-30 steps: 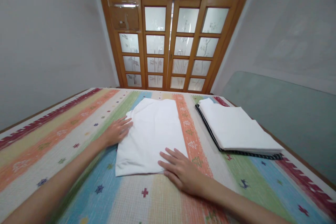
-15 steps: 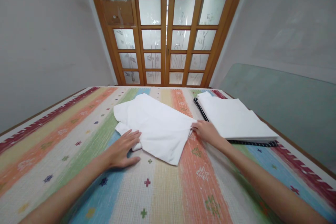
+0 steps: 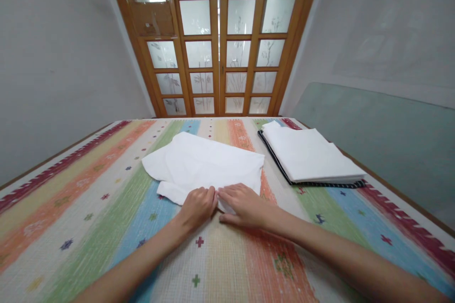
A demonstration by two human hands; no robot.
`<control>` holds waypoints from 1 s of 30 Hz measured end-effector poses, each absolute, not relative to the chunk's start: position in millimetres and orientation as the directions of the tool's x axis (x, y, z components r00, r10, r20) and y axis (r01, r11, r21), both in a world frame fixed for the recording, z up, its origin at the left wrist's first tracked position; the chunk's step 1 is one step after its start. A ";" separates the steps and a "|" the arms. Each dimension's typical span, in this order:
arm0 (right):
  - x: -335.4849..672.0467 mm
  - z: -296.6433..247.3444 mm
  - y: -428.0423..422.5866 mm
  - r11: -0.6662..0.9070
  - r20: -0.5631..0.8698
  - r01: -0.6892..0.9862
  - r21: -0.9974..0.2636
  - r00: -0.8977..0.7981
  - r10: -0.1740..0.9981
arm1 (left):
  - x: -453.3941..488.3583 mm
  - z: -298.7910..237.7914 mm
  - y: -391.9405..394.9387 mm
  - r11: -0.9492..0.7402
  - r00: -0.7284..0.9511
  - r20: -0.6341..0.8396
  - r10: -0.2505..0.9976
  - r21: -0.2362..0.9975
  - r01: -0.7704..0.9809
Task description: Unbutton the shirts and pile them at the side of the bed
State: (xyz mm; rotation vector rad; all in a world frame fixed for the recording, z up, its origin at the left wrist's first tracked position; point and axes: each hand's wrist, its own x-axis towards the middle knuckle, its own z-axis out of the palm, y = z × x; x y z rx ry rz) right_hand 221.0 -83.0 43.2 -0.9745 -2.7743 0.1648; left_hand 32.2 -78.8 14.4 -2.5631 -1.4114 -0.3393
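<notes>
A white cloth, folded over and shaped like a small garment, lies across the middle of the striped tablecloth. My left hand is closed on its near edge, knuckles up. Right beside it, my right hand rests on the near right part of the cloth. Its fingers stretch toward the left hand and its thumb stands apart, with a bit of white cloth showing between. The two hands' fingertips almost meet. The cloth under the fingers is hidden.
To the right, a neat stack of folded white cloths lies on a black piece with a pale-striped edge. The multicoloured tablecloth covers the table. Beyond stand wooden glass-paned doors, with walls on both sides.
My left hand has moved right and closed on the cloth's near edge. My right hand has let go of the right corner and come left and nearer. The near edge is now gathered.
</notes>
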 end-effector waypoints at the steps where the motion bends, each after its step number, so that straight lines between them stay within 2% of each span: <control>1: 218.7 40.6 -83.1 0.769 0.117 0.626 -0.125 -0.761 0.638 | 37.6 14.5 -81.0 -0.530 0.524 0.297 0.799 -0.066 0.845; 4: 219.6 36.4 -82.8 0.739 0.027 0.674 -0.006 -0.739 0.674 | 47.1 16.2 -87.0 -0.575 0.555 0.299 0.776 -0.025 0.818; 7: 234.7 44.3 -83.8 0.668 0.020 0.744 -0.002 -0.668 0.744 | 42.1 24.7 -87.7 -0.655 0.609 0.301 0.734 0.075 0.752; 9: 254.6 56.5 -81.7 0.577 0.032 0.816 -0.028 -0.576 0.817 | 30.7 32.3 -85.2 -0.679 0.626 0.304 0.718 0.109 0.726; 13: 310.7 83.3 -64.1 0.353 0.121 0.927 -0.128 -0.339 0.933 | -1.0 37.1 -78.4 -0.669 0.625 0.289 0.725 0.084 0.738; 16: 344.6 90.2 -49.0 0.261 0.167 0.914 -0.311 -0.218 0.961 | -20.0 29.0 -75.3 -0.653 0.609 0.267 0.747 0.128 0.746; 19: 353.8 82.6 -44.3 0.256 0.225 0.871 -0.420 -0.173 0.959 | -26.9 19.7 -74.5 -0.619 0.565 0.280 0.776 0.173 0.766; 24: 336.9 70.1 -48.9 0.347 0.224 0.832 -0.433 -0.274 0.935 | -19.8 18.8 -73.0 -0.669 0.594 0.310 0.743 0.296 0.682; 28: 333.3 78.3 -46.4 0.380 0.248 0.806 -0.453 -0.296 0.923 | -22.6 32.4 -67.4 -0.715 0.677 0.273 0.683 0.438 0.544; 30: 336.1 86.4 -43.8 0.373 0.252 0.811 -0.451 -0.285 0.925 | -29.0 44.9 -65.8 -0.684 0.676 0.236 0.698 0.497 0.534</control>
